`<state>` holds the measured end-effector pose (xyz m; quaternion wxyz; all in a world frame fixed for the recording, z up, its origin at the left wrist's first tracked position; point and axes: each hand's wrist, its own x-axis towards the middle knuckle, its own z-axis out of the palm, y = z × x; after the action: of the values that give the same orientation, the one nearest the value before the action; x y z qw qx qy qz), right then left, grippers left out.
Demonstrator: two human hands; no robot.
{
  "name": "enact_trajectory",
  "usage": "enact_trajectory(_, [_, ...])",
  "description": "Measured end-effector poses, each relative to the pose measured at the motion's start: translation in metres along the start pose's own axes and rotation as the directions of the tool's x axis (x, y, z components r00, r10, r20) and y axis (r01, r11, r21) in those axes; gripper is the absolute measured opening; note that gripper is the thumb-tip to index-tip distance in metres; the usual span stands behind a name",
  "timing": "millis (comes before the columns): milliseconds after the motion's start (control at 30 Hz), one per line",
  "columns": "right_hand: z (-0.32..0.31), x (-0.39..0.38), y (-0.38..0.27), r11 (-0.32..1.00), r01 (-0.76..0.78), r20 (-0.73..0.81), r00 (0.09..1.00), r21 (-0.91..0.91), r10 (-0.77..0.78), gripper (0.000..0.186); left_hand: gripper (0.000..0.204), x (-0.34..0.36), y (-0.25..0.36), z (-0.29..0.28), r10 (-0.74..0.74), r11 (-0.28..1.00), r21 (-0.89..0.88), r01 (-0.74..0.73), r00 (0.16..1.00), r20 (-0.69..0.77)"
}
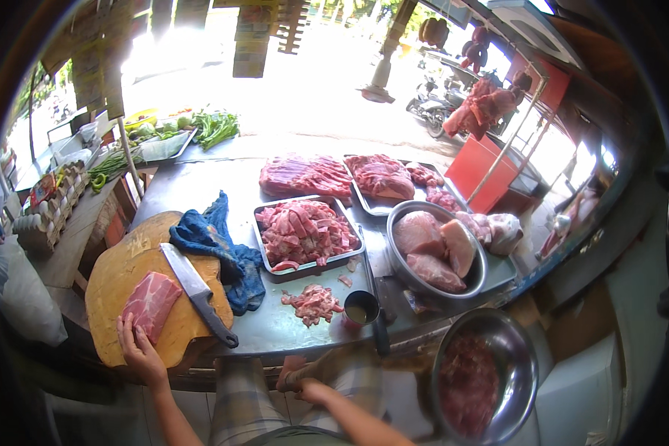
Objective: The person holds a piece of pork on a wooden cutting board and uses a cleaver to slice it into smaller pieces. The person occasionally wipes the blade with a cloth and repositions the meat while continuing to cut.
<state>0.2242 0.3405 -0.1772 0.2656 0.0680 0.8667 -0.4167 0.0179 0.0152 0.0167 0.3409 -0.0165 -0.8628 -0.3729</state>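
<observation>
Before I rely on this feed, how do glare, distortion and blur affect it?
Head view: the street is blown out white, and glare pales the table's far side; head view: the table's front edge bows, and dark vignetting rings the picture; head view: the knife reads clearly, while meat in the lower-right bowl looks soft.

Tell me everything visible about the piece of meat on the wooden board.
The piece of meat is a raw, thick, roughly oblong slab, pinkish red with pale streaks that look like fat. It lies slantwise on the rounded wooden board, near end toward the lower left. The left grip touches that end with its fingers. A knife lies close on its right; whether they touch is unclear.
</observation>
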Motion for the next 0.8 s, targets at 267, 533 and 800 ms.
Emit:
enact_trajectory(267, [-0.009,-0.006,-0.004,0.999,0.033,0.024,0.999,-0.011,-0.033,0.033,0.029,0.001,0.010,-0.002,-0.029,0.999,-0.042,0.028,1.000,-0.011])
enact_trajectory(533, [-0.004,0.000,0.001,0.998,0.041,0.022,0.999,-0.038,-0.041,0.032,0.028,0.000,0.011,-0.002,-0.032,0.998,-0.057,0.031,0.999,-0.029])
enact_trajectory(800, [-0.011,-0.009,-0.009,0.996,0.055,0.002,0.998,-0.076,-0.055,0.039,0.028,0.001,0.015,-0.002,-0.041,0.998,-0.054,0.039,0.999,-0.031])
